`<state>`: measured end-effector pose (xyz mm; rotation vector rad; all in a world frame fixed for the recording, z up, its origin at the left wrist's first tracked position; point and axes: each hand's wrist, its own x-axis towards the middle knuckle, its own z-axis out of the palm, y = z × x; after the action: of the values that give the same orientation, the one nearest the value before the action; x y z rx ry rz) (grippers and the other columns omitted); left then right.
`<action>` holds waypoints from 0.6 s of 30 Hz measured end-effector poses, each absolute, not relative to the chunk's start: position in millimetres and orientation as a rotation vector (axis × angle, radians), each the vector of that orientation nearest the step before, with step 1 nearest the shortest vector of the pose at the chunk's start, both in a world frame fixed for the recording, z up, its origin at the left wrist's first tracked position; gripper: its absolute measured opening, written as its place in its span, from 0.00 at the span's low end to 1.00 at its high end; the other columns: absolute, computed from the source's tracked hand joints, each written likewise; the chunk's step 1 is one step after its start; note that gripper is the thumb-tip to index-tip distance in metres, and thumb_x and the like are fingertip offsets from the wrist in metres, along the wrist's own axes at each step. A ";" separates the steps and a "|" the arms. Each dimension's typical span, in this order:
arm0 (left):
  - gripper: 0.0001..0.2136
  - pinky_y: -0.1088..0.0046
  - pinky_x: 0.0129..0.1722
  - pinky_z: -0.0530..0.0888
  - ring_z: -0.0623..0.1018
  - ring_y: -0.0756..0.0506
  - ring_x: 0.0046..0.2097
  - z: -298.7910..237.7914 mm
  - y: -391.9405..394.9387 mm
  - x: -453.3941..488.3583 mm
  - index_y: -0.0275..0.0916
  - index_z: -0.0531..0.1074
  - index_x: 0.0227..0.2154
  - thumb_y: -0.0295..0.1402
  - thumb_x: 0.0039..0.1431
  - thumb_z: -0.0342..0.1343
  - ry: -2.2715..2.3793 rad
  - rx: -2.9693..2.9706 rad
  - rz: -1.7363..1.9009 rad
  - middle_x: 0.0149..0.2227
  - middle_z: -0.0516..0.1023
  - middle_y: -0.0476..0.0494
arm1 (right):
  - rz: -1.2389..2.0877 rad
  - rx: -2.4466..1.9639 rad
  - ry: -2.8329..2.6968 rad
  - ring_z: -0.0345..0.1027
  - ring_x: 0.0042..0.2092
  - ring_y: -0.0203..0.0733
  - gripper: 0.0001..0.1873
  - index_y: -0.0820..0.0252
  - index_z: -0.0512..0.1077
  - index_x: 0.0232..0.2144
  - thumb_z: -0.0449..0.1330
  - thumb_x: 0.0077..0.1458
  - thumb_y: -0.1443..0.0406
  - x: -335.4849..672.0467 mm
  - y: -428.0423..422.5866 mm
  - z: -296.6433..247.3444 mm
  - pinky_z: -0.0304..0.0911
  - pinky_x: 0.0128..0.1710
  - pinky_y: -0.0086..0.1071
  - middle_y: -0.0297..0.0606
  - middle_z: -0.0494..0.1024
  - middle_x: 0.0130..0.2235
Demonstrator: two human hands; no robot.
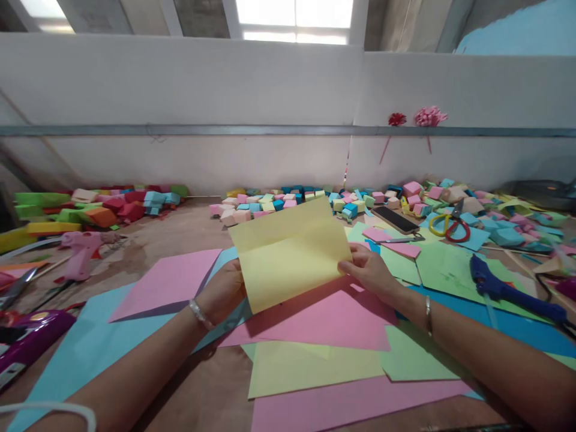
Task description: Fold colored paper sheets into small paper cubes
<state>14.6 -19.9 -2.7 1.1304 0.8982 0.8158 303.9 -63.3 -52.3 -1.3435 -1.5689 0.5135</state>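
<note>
A sheet of yellow paper (292, 258) is held up in front of me, tilted, with a faint crease across its upper part. My left hand (225, 290) grips its left edge, most of the fingers hidden behind the sheet. At the lower right corner my right hand (366, 267) pinches the paper between thumb and fingers. Under it lie a pink sheet (315, 321), a pale yellow sheet (315, 369) and a green sheet (423, 357). A pink sheet (168, 282) rests on a light blue sheet (85, 342) by my left hand.
Folded paper blocks (101, 207) and small paper cubes (279, 204) line the wall. A pink glue gun (81, 252) and a purple tool (33, 342) lie left. Scissors (450, 227), a phone (396, 219) and a blue glue gun (508, 291) lie right.
</note>
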 end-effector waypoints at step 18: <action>0.28 0.71 0.33 0.77 0.80 0.39 0.43 -13.0 -13.1 12.4 0.34 0.75 0.43 0.42 0.39 0.71 1.023 1.118 0.953 0.45 0.81 0.38 | 0.675 -1.432 -1.378 0.51 0.23 0.31 0.17 0.58 0.61 0.18 0.62 0.46 0.56 299.9 -66.5 -51.8 0.46 0.23 0.29 0.27 0.58 0.19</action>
<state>12.4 -13.1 -13.0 1.1180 1.0233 0.9531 299.9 -66.5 -51.8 -1.4324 -1.3785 0.6755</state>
